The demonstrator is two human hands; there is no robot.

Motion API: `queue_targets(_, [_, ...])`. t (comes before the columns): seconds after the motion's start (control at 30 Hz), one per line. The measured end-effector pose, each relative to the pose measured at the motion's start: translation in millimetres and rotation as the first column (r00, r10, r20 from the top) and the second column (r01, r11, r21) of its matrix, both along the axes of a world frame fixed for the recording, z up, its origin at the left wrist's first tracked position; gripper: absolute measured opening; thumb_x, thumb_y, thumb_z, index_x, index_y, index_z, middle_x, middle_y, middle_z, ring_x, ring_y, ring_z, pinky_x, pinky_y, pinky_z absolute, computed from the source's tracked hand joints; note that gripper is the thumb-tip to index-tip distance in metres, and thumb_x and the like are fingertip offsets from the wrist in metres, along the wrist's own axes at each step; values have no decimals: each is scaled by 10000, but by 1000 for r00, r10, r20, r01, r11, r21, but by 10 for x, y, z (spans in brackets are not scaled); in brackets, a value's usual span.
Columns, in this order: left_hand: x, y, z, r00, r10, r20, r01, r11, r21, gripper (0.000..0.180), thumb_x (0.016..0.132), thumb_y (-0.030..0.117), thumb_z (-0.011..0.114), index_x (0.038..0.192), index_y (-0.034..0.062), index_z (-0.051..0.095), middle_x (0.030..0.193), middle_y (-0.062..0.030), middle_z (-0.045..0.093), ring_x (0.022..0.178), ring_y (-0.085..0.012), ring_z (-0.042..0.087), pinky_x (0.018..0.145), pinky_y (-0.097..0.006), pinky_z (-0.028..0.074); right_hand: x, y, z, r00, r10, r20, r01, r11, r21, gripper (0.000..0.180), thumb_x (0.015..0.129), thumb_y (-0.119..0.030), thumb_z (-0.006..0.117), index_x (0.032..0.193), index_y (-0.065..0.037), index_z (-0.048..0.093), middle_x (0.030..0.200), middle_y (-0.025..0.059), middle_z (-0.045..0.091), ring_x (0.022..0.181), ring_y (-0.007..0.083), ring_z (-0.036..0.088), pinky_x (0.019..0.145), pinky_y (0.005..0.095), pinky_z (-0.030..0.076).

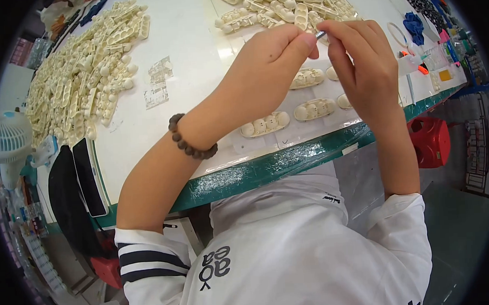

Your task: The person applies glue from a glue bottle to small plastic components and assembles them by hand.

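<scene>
My left hand (276, 58), with a brown bead bracelet (185, 141) on its wrist, is closed in a pinch above the table. My right hand (369, 65) is also closed, its thumb and fingertips meeting those of the left. Between the fingertips shows a short, thin, grey-blue rod-like piece (320, 34); its kind is too small to make out, and both hands appear to grip it. Below the hands lie cream pea-pod-shaped pieces with round balls in them, such as one pod (265, 124) at the left and another pod (314, 109) beside it, laid out in rows.
Large heaps of cream pods, one heap (77, 78) at the left and another heap (287, 6) at the far side, cover parts of the white table (191, 62). A phone (90, 178) lies near the left edge by a small fan (9, 141). A red stool (429, 141) stands at the right.
</scene>
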State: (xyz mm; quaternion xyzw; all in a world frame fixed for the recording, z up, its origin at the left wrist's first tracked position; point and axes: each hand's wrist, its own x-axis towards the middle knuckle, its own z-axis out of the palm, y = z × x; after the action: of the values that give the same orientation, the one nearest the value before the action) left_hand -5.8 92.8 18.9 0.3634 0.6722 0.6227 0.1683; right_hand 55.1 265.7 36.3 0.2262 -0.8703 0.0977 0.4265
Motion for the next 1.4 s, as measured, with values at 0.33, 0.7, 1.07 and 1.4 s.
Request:
queue_targets(0.33, [-208, -113, -152, 972, 188, -140, -202, 975, -91, 313, 993, 297, 476, 878, 38, 608, 723, 27, 493, 686, -57, 433, 607, -219, 371, 146, -96, -228, 910, 38, 413, -13, 998, -64, 169, 743, 21, 659, 890, -62, 675, 864, 81, 522, 854, 276, 535, 729, 368, 444])
queue_targets(0.7, [-178, -96, -170, 959, 152, -239, -173, 982, -72, 304, 976, 286, 495, 893, 21, 620, 698, 1, 498, 690, -83, 459, 622, -247, 385, 108, 40, -155, 917, 11, 400, 105, 958, -266, 191, 823, 16, 634, 999, -33, 689, 804, 97, 553, 761, 269, 546, 688, 349, 441])
queue_targets(1.07, [13, -77, -103, 880, 113, -461, -164, 984, -72, 264, 963, 229, 506, 908, 4, 634, 630, -64, 490, 570, -128, 450, 544, -288, 381, 48, -27, -116, 988, -38, 147, 37, 999, 4, 180, 749, -17, 700, 927, -24, 674, 787, 72, 571, 725, 242, 550, 632, 341, 454])
queue_targets(1.4, [63, -61, -60, 886, 137, -443, -188, 980, -71, 255, 958, 197, 498, 902, -15, 628, 705, -117, 586, 621, -194, 541, 601, -304, 434, 79, 23, -23, 987, 48, 156, -52, 998, 22, 214, 697, 6, 715, 905, -12, 670, 753, 69, 562, 698, 238, 543, 606, 336, 448])
